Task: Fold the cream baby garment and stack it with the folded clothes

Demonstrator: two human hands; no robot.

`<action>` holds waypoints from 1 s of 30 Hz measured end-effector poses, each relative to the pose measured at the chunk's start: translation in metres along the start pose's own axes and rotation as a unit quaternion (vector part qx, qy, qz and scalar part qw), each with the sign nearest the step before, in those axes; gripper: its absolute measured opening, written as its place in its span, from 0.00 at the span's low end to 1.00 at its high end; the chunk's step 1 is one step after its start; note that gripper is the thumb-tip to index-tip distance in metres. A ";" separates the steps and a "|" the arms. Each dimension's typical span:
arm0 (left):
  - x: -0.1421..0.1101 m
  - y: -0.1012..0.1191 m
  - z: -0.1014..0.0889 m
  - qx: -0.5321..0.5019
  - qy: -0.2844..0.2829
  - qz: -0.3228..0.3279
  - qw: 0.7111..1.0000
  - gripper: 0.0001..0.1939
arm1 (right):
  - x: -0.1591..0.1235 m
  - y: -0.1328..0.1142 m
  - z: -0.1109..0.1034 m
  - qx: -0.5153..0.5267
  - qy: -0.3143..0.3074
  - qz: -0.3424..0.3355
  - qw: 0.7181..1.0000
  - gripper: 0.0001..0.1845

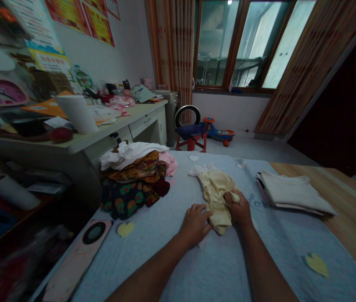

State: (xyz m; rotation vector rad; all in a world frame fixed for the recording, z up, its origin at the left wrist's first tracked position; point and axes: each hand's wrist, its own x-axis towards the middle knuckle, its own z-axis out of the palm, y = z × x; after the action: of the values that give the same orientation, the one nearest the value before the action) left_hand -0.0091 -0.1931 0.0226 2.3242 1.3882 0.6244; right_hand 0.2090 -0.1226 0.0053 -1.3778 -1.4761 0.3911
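Observation:
A small pale yellow garment point(217, 188) with a white frilly edge at its far end lies rumpled on the blue cloth point(152, 260). My right hand point(239, 207) is closed on its right side, with a bunched fold between thumb and fingers. At the garment's near left edge rests my left hand point(195, 224), fingers stretched out and touching the fabric. The garment's exact kind is hard to make out.
Left stands a heap of crumpled clothes point(130, 180); right lies a folded white stack point(295, 193). A pink phone point(79, 260) sits at the near left edge. Beyond are a cluttered desk point(118, 128), a chair point(191, 131) and a ride-on toy point(218, 132).

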 end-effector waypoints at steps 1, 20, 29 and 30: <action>0.001 -0.002 0.002 -0.016 0.011 0.000 1.000 0.18 | 0.000 -0.002 0.000 0.008 -0.002 0.006 1.000 0.20; 0.012 -0.065 -0.042 -0.715 0.257 -0.193 0.621 0.20 | -0.002 0.005 0.003 0.078 0.002 0.025 0.997 0.18; 0.018 -0.085 -0.058 -0.743 0.356 -0.216 0.525 0.12 | 0.000 -0.003 0.001 0.051 0.003 -0.044 0.998 0.10; 0.018 -0.086 -0.058 -0.743 0.356 -0.213 0.525 0.13 | 0.000 -0.003 0.002 0.051 -0.001 -0.042 0.998 0.10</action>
State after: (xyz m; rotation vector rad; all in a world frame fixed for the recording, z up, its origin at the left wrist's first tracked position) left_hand -0.0954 -0.1338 0.0303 0.2674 0.7787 1.7216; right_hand 0.2061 -0.1230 0.0066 -1.2312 -1.4905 0.4079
